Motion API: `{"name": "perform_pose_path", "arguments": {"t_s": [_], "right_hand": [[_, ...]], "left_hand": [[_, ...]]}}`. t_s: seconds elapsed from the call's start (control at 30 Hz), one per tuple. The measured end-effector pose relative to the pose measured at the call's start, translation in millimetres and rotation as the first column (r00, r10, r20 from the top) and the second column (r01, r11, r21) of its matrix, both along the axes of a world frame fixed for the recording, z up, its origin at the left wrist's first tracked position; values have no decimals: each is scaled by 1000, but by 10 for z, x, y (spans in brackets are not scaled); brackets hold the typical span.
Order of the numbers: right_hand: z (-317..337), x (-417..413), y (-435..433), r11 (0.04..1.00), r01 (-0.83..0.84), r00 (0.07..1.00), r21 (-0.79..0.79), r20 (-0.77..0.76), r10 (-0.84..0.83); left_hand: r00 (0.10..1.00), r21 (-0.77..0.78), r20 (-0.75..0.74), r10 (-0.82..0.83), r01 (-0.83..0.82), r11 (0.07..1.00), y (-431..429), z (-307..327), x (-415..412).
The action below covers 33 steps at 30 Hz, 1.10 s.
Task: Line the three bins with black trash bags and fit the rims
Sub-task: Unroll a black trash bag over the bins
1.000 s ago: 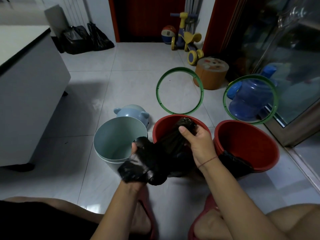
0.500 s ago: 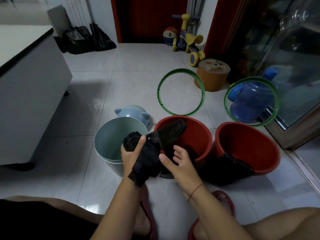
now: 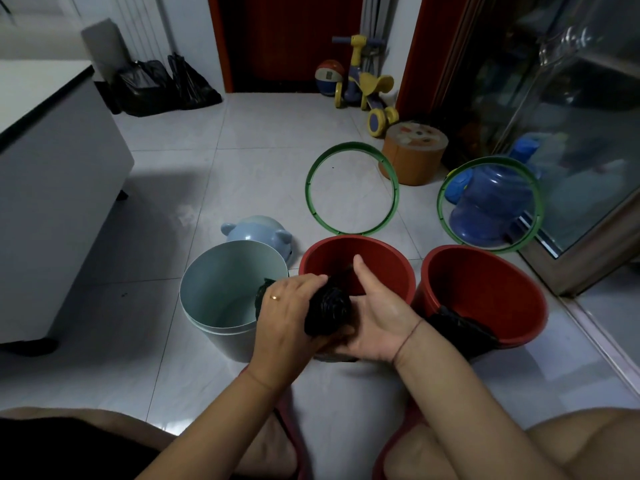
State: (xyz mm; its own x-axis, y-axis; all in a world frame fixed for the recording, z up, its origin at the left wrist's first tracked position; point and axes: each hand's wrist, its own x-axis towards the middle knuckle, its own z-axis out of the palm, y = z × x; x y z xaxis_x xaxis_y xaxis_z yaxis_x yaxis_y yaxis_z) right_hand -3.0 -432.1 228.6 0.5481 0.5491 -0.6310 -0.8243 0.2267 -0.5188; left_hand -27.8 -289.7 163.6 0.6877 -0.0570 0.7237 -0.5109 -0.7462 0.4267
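Three bins stand in a row on the floor: a pale blue bin (image 3: 221,289), a middle red bin (image 3: 381,258) and a right red bin (image 3: 491,292). A bunched black trash bag (image 3: 327,311) sits between my hands over the near edge of the middle bin. My left hand (image 3: 287,306) grips it from the left and above. My right hand (image 3: 377,313) cups it from the right, palm up. Another black bag (image 3: 457,329) drapes over the near rim of the right bin. Two green rims (image 3: 351,188) (image 3: 490,204) lie on the floor behind the bins.
A pale blue bear-eared lid (image 3: 258,233) lies behind the blue bin. A blue water jug (image 3: 488,206), an orange stool (image 3: 414,152), a toy scooter (image 3: 363,84) and filled black bags (image 3: 162,86) stand farther back. A white cabinet (image 3: 52,188) is at left, a glass door (image 3: 571,133) at right.
The bag, stretched between my hands a second ago, is now gathered into a tight bundle. My left hand turned over on top of it and my right hand moved under it, palm up.
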Motion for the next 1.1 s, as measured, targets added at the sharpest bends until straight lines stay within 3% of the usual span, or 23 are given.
{"name": "perform_pose_path", "arguments": {"t_s": [0.1, 0.17, 0.27, 0.4, 0.47, 0.5, 0.53, 0.6, 0.63, 0.7, 0.77, 0.83, 0.93, 1.1], "right_hand": [[-42, 39, 17, 998, -32, 999, 48, 6, 32], [-55, 40, 43, 996, -28, 1000, 87, 17, 27], [-79, -16, 135, 992, -11, 1000, 125, 20, 9], [-201, -45, 238, 982, 144, 984, 120, 90, -156], [-223, -38, 255, 963, 212, 959, 164, 155, -237], [-229, -42, 258, 951, 233, 947, 205, 173, -269], [-236, -50, 260, 939, 243, 939, 245, 184, -291], [-289, -65, 267, 937, 256, 914, 240, 254, -315], [-321, -67, 268, 943, 281, 889, 180, 322, -327], [-365, -36, 262, 920, 390, 811, 30, 462, -359], [-378, -4, 253, 878, 478, 760, -22, 511, -401], [-389, 12, 268, 858, 513, 745, 11, 492, -451], [-400, 9, 327, 848, 528, 750, 34, 451, -485], [-369, 162, 432, 833, 551, 766, 43, 370, -526]], "left_hand": [[996, 94, 43, -84, 79, 992, -5, 10, -37], [990, 67, 43, -135, 132, 989, -22, 29, -69], [994, -196, 6, -108, 107, 975, -91, 102, -84], [988, -454, -87, 129, -155, 878, -283, 171, -60], [944, -608, -253, 213, -326, 724, -328, 195, -36], [915, -728, -377, 146, -390, 564, -324, 233, -14], [898, -839, -441, -2, -411, 357, -314, 285, 0], [866, -933, -307, -395, -357, -57, -273, 287, 37], [806, -912, -234, -544, -376, -164, -245, 242, 43], [711, -905, -101, -696, -356, -232, -209, 187, 0], [684, -905, 7, -729, -306, -296, -174, 133, -34], [642, -859, 180, -745, -266, -437, -133, 72, -59], [551, -796, 408, -728, -175, -579, -80, 13, -122], [552, -757, 526, -647, -43, -652, 268, -120, -181]]}}
